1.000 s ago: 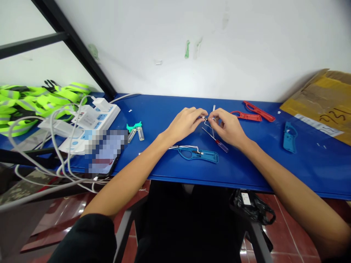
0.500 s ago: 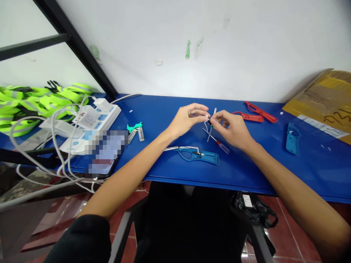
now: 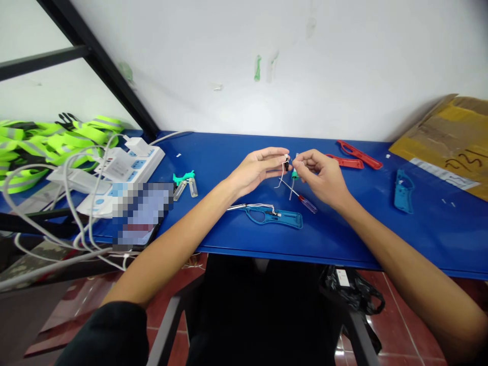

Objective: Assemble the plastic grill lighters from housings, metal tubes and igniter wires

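My left hand pinches a small black and white part between thumb and fingers, and a thin white wire hangs from it. Just to the right, my right hand is closed, thumb against fingertips, on what looks like a white wire end. Below the hands lie a screwdriver with a clear red handle and another with a green handle, their shafts crossing. Nearer me is a blue plastic shell with a loop handle, a metal rod and white wires.
Red shells lie right of my hands, with another blue shell farther right. A cardboard box stands at the right. Leftward are a green piece with clear tubes, a phone, a power strip and neon straps.
My hands have moved slightly apart. The black and white part now shows in my left fingers, its wire hanging lower. The whole view has shifted a little.
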{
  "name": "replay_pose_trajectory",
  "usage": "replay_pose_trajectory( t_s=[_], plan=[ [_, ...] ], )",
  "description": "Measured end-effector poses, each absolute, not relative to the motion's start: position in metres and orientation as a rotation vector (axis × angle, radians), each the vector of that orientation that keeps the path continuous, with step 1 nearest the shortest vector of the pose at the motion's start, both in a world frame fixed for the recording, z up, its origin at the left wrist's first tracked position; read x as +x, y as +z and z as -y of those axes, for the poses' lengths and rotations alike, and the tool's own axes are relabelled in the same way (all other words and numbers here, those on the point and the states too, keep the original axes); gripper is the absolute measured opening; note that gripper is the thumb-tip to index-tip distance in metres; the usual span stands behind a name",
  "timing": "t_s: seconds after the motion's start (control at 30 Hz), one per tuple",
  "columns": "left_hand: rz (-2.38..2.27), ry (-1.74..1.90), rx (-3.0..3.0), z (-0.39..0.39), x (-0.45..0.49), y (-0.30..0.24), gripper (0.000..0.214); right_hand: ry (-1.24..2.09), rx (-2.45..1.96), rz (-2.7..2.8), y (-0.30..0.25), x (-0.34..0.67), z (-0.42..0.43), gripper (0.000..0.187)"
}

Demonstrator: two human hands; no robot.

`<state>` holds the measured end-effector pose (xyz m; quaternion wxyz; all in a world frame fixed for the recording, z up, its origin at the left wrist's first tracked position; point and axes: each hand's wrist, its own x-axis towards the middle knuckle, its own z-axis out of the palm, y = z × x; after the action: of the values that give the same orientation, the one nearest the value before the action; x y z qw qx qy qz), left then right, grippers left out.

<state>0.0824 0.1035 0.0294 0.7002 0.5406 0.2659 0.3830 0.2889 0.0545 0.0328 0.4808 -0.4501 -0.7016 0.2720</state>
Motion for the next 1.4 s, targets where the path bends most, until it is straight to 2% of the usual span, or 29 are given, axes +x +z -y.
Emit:
replay_pose_trajectory(
  t_s=[0.2, 0.47, 0.77, 1.0, 1.4],
  plan=[
    [-0.635, 0.811, 1.206, -0.1008, 0.0854, 0.0319, 0.016, 0.715, -1.101, 1.713, 0.0316, 0.2881, -0.0538, 0.027],
    [-0.659, 0.819, 1.020, -0.0971, 0.0902, 0.0328, 0.008, 0.681, -1.105, 1.740, 0.0262, 0.2874, -0.0543, 0.024],
    [-0.679, 0.757, 1.092, -0.1052, 0.0820, 0.0248, 0.013, 0.493, -1.181, 1.781, 0.0321, 0.2947, -0.0555, 0.021],
    [-0.681, 0.788, 1.027, -0.1051, 0.0813, 0.0301, 0.012, 0.515, -1.158, 1.818, 0.0286, 0.2919, -0.0555, 0.014],
    [-0.691, 0.798, 1.108, -0.1004, 0.0812, 0.0328, 0.024, 0.497, -1.155, 1.809, 0.0261, 0.2917, -0.0555, 0.010]
  ],
)
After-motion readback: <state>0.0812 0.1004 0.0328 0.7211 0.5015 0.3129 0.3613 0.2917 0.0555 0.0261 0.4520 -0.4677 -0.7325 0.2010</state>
